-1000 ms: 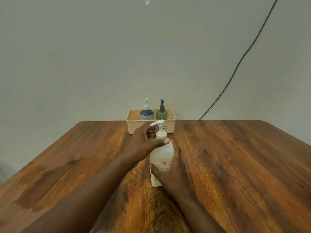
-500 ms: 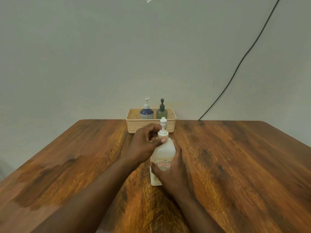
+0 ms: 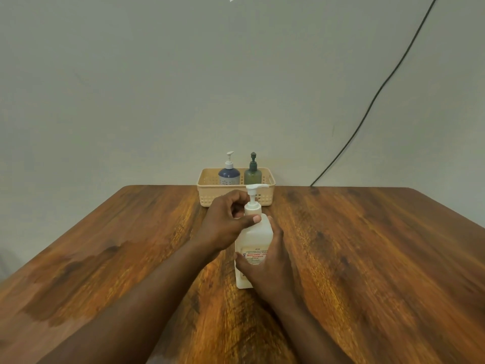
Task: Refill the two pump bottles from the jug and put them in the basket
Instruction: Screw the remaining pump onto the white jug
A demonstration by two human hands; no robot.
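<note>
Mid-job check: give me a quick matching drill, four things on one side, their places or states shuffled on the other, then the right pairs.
Things
1. blue pump bottle
2. green pump bottle
3. white jug
4. left hand

Places or states
A. upright on the table, right hand around its body
B. pinching the jug's pump collar
C. in the basket, on the left
D. in the basket, on the right

Pairs: 1-C, 2-D, 3-A, 4-B
</note>
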